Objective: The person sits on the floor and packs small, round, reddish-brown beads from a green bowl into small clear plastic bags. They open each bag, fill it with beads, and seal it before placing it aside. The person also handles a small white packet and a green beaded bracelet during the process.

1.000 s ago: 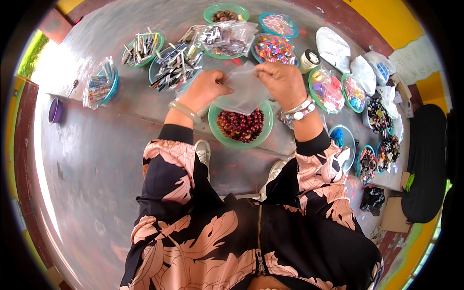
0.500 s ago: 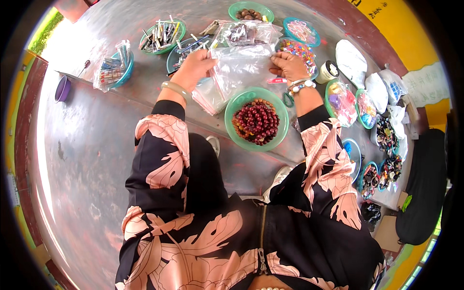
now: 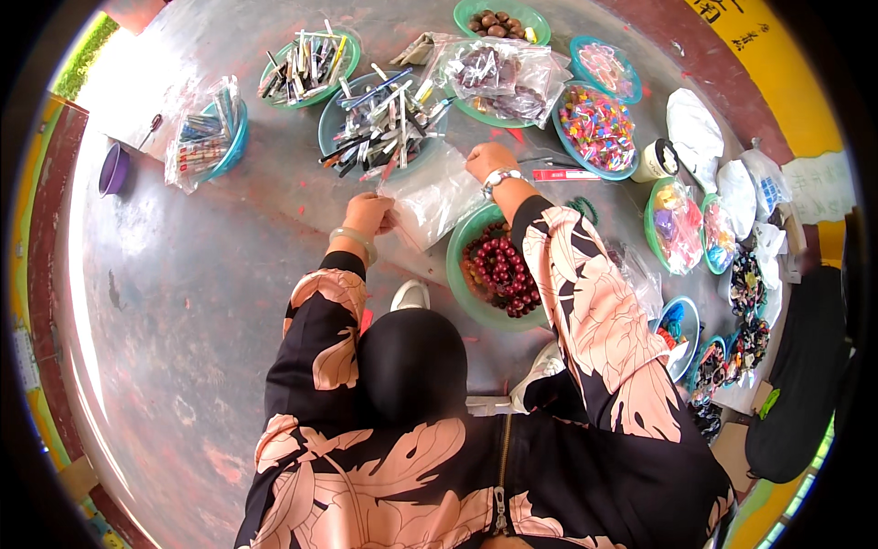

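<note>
A clear zip-lock plastic bag (image 3: pixel 430 197) is stretched between my two hands, low over the floor. My left hand (image 3: pixel 369 214), a bangle at its wrist, pinches the bag's left edge. On the other side my right hand (image 3: pixel 492 162), with a beaded bracelet, is closed on the bag's right edge. Just right of the bag, partly behind my right forearm, stands a green bowl (image 3: pixel 466 291) of dark red bead bracelets (image 3: pixel 508 265). Beyond the bag, a bluish bowl (image 3: pixel 331 128) holds many pens (image 3: pixel 389 123).
Farther off are a green bowl of pens (image 3: pixel 309 69), bagged dark beads (image 3: pixel 498 73), brown balls (image 3: pixel 498 24) and a bowl of colourful wrapped pieces (image 3: pixel 596 128). More bowls and white bags (image 3: pixel 695 137) line the right. A purple bowl (image 3: pixel 115 170) sits far left.
Both hands have come nearer to me with the plastic bag, and the right hand has moved left. The bowl of pens and the bead bowl now show differently as the view shifted.
</note>
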The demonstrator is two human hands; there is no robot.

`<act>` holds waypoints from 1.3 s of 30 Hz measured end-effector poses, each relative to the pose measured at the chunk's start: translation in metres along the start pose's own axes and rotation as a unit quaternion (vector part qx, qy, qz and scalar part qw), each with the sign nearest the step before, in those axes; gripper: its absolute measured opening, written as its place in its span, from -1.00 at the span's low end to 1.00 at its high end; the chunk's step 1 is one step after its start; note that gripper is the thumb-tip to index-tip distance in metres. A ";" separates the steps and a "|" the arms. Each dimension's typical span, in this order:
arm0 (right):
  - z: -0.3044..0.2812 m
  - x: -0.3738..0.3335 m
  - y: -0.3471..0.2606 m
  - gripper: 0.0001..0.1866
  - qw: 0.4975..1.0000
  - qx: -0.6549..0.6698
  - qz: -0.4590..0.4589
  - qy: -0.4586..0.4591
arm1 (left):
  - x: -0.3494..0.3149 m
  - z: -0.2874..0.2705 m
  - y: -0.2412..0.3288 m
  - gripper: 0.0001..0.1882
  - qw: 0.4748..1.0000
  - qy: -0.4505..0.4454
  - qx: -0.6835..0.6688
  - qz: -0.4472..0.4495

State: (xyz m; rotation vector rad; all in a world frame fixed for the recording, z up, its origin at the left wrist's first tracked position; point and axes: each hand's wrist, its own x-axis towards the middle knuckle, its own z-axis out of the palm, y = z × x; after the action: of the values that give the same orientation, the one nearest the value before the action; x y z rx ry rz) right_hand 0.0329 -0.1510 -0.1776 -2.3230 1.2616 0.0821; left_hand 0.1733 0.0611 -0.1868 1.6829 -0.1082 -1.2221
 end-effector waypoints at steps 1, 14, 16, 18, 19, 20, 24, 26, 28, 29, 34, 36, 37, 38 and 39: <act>0.003 0.009 -0.001 -0.81 1.000 -0.014 0.013 -0.002 | 0.006 0.002 -0.001 -0.87 1.000 0.013 0.006 -0.002; 0.011 -0.013 -0.033 -0.78 0.997 -0.014 -0.069 0.017 | 0.029 0.004 -0.023 -0.77 0.983 0.108 0.112 0.093; 0.015 -0.026 -0.044 -0.71 0.992 -0.047 -0.106 -0.052 | 0.027 0.003 -0.024 -0.76 0.982 0.112 0.118 0.100; 0.035 -0.026 -0.045 -0.68 0.981 -0.093 -0.134 -0.100 | 0.038 -0.004 -0.033 -0.74 0.966 0.124 0.198 0.115; 0.046 -0.020 -0.039 -0.66 0.976 -0.114 -0.146 -0.118 | 0.045 -0.002 -0.032 -0.73 0.955 0.117 0.240 0.128; 0.053 -0.013 -0.030 -0.65 0.970 -0.134 -0.148 -0.136 | 0.046 0.004 -0.028 -0.71 0.957 0.110 0.238 0.126; 0.037 -0.019 -0.051 -0.65 0.965 -0.125 -0.090 -0.211 | 0.065 -0.018 -0.052 -0.63 0.970 0.100 0.200 0.098; 0.026 -0.033 -0.031 -0.67 0.983 -0.067 -0.114 -0.126 | 0.043 -0.002 -0.038 -0.60 0.975 0.094 0.179 0.093; -0.020 -0.078 -0.019 -0.74 0.984 -0.013 -0.175 -0.033 | 0.015 -0.003 -0.029 -0.59 0.974 0.111 0.178 0.089; -0.033 -0.093 0.001 -0.77 0.977 0.005 -0.212 0.007 | 0.007 -0.004 -0.033 -0.61 0.977 0.104 0.159 0.099; -0.118 -0.191 0.146 -0.82 0.995 -0.046 -0.055 0.064 | -0.008 -0.042 -0.062 -0.69 0.985 0.029 0.089 0.144; -0.143 -0.237 0.216 -0.79 0.981 -0.145 -0.004 0.130 | -0.034 -0.034 -0.057 -0.72 0.984 0.066 0.099 0.130; -0.157 -0.249 0.237 -0.74 0.972 -0.183 0.140 0.056 | -0.049 -0.030 -0.050 -0.73 0.983 0.090 0.105 0.124; -0.152 -0.258 0.275 -0.70 0.954 -0.120 0.240 0.130 | -0.065 -0.026 -0.040 -0.75 0.979 0.090 0.126 0.135; -0.149 -0.266 0.303 -0.68 0.947 -0.123 0.268 0.127 | -0.074 -0.024 -0.029 -0.75 0.975 0.076 0.138 0.156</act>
State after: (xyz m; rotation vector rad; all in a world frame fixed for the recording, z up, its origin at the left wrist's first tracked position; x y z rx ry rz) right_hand -0.3884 -0.1487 -0.0915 -2.1674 2.0973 0.1302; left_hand 0.1429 0.1332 -0.1598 1.9066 -0.4486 -0.8680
